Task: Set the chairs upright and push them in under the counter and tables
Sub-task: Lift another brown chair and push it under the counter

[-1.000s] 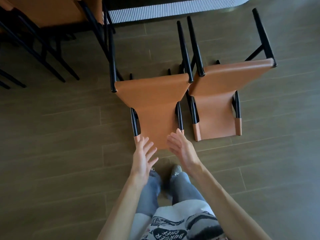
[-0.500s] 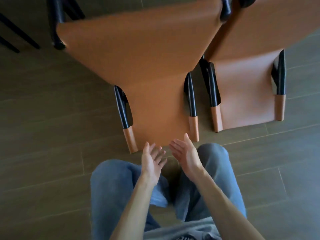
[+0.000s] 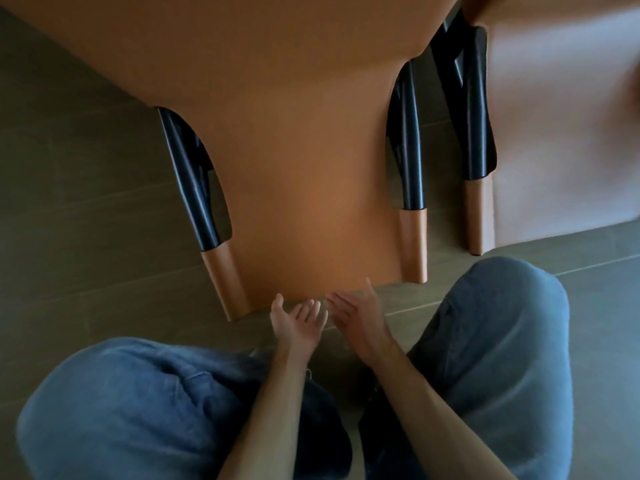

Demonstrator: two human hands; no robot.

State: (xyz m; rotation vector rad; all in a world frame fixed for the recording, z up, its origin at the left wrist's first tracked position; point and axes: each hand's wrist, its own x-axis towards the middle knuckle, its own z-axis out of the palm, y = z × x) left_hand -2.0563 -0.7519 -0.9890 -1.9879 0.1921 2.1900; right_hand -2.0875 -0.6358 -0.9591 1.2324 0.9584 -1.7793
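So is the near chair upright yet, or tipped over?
Tipped over: the near chair lies on its back, backrest flat on the floor.

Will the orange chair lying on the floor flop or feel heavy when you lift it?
Probably stiff: black tubes frame the orange chair. Likely heavyish, so the left hand and right hand both reach toward its top edge. The smooth covering could be slippery.

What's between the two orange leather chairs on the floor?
Head view: only a narrow strip of grey-brown plank floor separates the near orange chair from the right orange chair.
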